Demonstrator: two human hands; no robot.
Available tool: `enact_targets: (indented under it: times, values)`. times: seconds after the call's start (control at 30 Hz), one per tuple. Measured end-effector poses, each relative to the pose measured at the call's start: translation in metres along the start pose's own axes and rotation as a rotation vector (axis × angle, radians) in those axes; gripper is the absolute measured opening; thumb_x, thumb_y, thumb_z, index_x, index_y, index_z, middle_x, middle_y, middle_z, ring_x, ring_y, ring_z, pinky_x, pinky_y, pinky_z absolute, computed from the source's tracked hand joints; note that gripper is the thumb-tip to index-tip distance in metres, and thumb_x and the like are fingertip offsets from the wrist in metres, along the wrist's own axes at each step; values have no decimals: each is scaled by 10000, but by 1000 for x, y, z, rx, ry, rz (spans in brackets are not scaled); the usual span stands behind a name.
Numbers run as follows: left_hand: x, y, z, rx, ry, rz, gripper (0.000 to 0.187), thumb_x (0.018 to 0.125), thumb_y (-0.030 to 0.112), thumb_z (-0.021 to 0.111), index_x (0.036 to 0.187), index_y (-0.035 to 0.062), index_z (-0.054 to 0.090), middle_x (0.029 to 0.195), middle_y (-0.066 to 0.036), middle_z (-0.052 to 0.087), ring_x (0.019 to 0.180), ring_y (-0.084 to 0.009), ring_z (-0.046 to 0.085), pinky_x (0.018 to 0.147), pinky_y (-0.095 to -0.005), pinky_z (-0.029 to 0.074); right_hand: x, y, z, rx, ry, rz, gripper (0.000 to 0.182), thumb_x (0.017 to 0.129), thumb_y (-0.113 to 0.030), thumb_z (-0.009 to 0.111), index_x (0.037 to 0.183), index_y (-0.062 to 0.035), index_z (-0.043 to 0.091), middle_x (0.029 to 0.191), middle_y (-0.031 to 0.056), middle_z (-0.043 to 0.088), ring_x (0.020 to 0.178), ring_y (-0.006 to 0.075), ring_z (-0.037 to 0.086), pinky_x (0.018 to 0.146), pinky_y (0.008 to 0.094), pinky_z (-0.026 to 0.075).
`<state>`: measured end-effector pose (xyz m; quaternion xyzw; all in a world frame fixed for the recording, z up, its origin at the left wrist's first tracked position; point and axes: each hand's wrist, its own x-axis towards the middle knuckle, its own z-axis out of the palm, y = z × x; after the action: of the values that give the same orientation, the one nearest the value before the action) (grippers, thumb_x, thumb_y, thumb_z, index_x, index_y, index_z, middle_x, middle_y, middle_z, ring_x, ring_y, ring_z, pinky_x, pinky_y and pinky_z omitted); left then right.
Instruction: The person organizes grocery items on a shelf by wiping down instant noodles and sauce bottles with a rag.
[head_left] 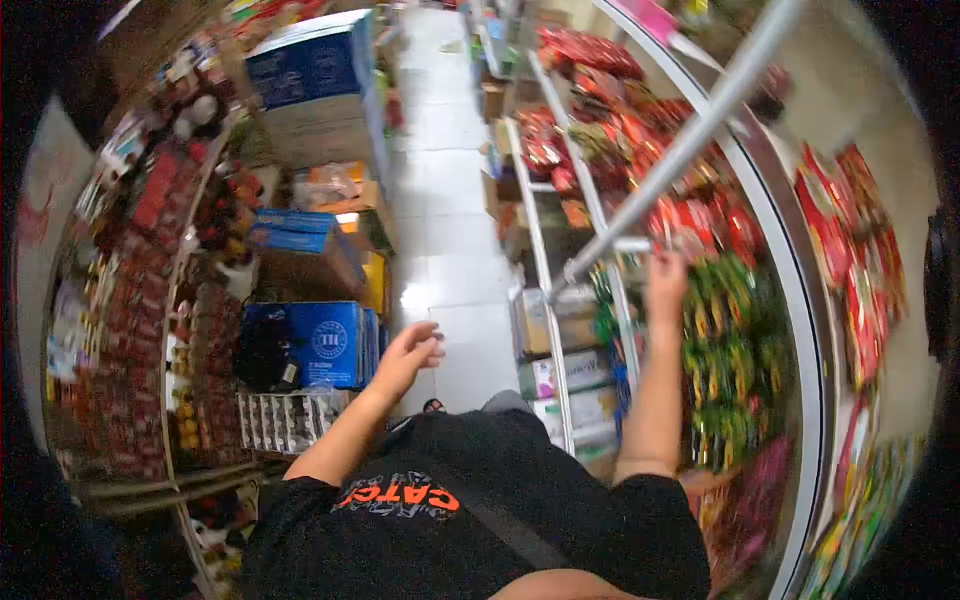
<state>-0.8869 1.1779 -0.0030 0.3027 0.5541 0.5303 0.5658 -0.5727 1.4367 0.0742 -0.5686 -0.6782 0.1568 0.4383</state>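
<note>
My left hand point(412, 352) hangs over the aisle beside the blue box point(328, 342), its fingers apart and slightly curled, holding nothing. On the right, my right hand point(667, 270) reaches up to the shelf, near red packages point(690, 228) and just above hanging green packets point(720, 300). Its fingertips are blurred, and whether they touch or grip a package cannot be made out. A grey metal pole point(660, 170) slants past on the upper side of my right hand.
A white tiled aisle point(445, 200) runs ahead between shelves. Stacked cartons point(318, 110) and a tray of small items point(285, 420) stand on the left. White rails point(545, 260) and boxes point(580, 370) line the right side. More red packages point(845, 230) hang at far right.
</note>
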Motion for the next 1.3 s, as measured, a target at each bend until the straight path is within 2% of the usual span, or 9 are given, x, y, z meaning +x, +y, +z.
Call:
enact_targets:
  times: [0.03,0.07,0.1,0.2,0.23,0.3,0.6,0.87,1.3]
  values:
    - [9,-2,-7,-38,32,-44,370,855,190,498,1185,39,427,1086,-121,513,902,-189,545,746,-286,459,42,52,21,-58,230,-241,287,739,-171,590,955,11,539,914,189,578,873,314,549,783,370,421]
    - [13,6,-5,-10,55,-87,340,857,197,496,1157,44,453,1065,-111,522,887,-179,545,739,-279,462,66,15,-2,-148,-46,83,370,716,-212,622,1003,5,537,949,211,569,900,332,541,778,408,419]
    - [25,-3,-7,-15,86,-91,319,865,169,483,1152,34,448,1093,-121,521,899,-192,562,750,-310,481,83,-19,-3,-430,110,-99,454,688,-264,654,1039,-3,533,956,223,571,889,338,550,764,425,422]
    - [45,11,3,22,142,-59,340,859,212,502,1146,36,453,1063,-93,536,889,-162,553,751,-286,463,154,-1,11,-615,-108,71,689,642,-446,654,1195,-91,449,998,226,570,882,405,540,753,454,420]
    - [51,18,5,66,150,-29,335,853,224,511,1133,44,469,1050,-77,538,874,-145,550,736,-277,461,185,64,27,-321,-136,-73,499,787,-333,542,1211,-93,436,1086,174,553,951,331,544,795,395,421]
    - [61,25,12,99,267,140,335,828,259,539,1080,41,510,978,-75,573,799,-136,556,663,-266,459,195,63,26,7,-179,-20,459,798,-278,534,1191,-55,457,1086,149,563,982,305,525,855,365,383]
    - [92,2,20,-39,526,25,292,819,249,534,1021,37,535,927,-90,585,794,-153,549,664,-286,460,179,52,41,-172,-10,-11,341,793,-236,525,1062,-29,544,1025,155,580,936,302,530,835,357,388]
    - [117,36,49,385,391,304,304,824,255,517,1022,25,529,961,-124,586,871,-202,560,771,-319,435,196,35,9,-239,95,-113,304,791,-215,522,1014,-13,562,1006,157,585,928,296,532,828,353,391]
    - [73,-7,60,214,211,93,272,827,229,537,1017,35,541,922,-86,579,831,-156,546,711,-285,448,84,23,-121,-322,207,-241,251,808,-154,498,987,10,560,1005,123,572,906,248,526,825,321,384]
